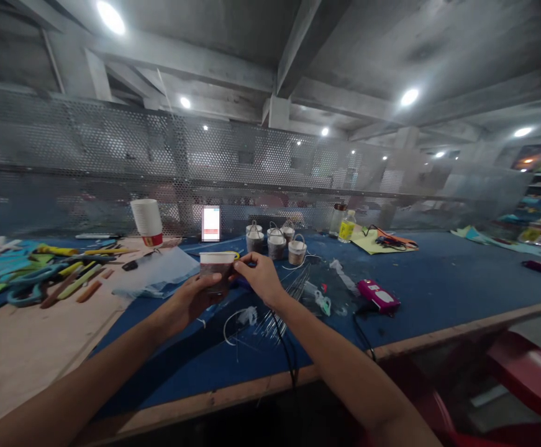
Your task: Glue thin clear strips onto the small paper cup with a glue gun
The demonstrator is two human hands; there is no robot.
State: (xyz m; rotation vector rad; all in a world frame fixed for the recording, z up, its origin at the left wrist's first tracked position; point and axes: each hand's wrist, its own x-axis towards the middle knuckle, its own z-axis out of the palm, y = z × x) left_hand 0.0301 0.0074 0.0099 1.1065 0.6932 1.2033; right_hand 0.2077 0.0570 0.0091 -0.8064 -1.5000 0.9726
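A paper cup with a pale rim and a dark brown wrapped side stands upright in my left hand, whose fingers curl round its lower part. My right hand pinches at the cup's right edge, near the rim. Whatever lies between those fingertips is too small to make out. Behind my right hand stand several small wrapped cups with looped wire handles. A bundle of thin wires lies on the blue tabletop below my right wrist.
A stack of white paper cups, a lit phone screen and translucent sheeting are at the left. Scissors and sticks lie farther left. A magenta device, a yellow-labelled bottle and a red chair are right.
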